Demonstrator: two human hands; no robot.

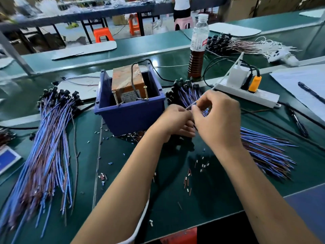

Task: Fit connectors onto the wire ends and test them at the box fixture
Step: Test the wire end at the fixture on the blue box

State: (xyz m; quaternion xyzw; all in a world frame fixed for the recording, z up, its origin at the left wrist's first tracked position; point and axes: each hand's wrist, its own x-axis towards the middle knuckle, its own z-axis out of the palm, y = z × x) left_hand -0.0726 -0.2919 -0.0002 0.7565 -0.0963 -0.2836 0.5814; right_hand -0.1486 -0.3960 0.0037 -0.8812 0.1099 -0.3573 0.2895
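Here, both hands meet just right of the blue box fixture point(129, 104), above the green table point(219, 194). The right hand point(217, 120) has thumb and forefinger pinched on a thin pale wire point(190, 105), its other fingers curled; the left hand point(175, 120) is curled beneath it, gripping the same wire's lower end (what sits at that end is hidden between the fingers). The fixture holds an orange-brown block point(127, 83) with two upright screws point(116, 98) at its front and a black cord looped over it. A bundle of blue and brown wires point(267, 150) with black heads lies under and right of the hands; a larger bundle point(47, 152) fans out on the left. Small loose connectors point(202, 166) are scattered on the table near the forearms. A white power strip point(246, 92) and a bottle point(197, 48) stand behind.
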